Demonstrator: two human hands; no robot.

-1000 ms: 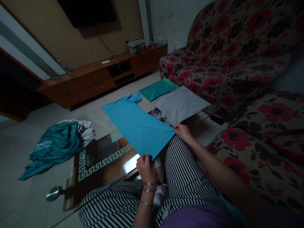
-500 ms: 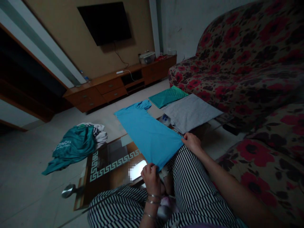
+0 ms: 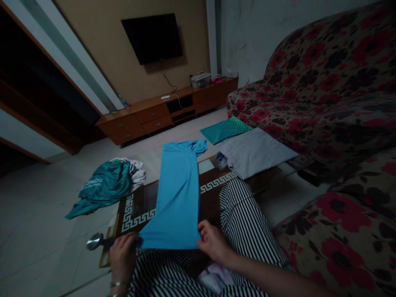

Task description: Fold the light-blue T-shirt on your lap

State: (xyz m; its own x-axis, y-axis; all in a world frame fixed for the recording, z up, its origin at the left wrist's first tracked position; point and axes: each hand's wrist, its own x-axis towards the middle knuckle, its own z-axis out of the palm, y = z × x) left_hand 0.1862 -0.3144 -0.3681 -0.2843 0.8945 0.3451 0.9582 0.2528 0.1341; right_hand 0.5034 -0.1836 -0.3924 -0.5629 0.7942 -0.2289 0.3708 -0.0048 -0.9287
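A light blue shirt (image 3: pixel 178 194) folded lengthwise lies stretched over a glass coffee table (image 3: pixel 130 210), its sleeve end far from me. My left hand (image 3: pixel 123 255) pinches the near left corner of the shirt's hem. My right hand (image 3: pixel 213 242) grips the near right corner. Both hands sit just above my lap in striped trousers (image 3: pixel 247 222).
A grey folded cloth (image 3: pixel 256 151) and a teal folded cloth (image 3: pixel 225 129) lie at the table's far right. A teal and white clothes heap (image 3: pixel 105 185) sits at the left. A floral sofa (image 3: pixel 324 107) is on the right. A wooden TV cabinet (image 3: pixel 167 109) stands by the far wall.
Both hands have swung the blue shirt leftward, from lying diagonally beside the grey cloth to lying straight in front of me. The hands moved left and nearer. The view tilted up.
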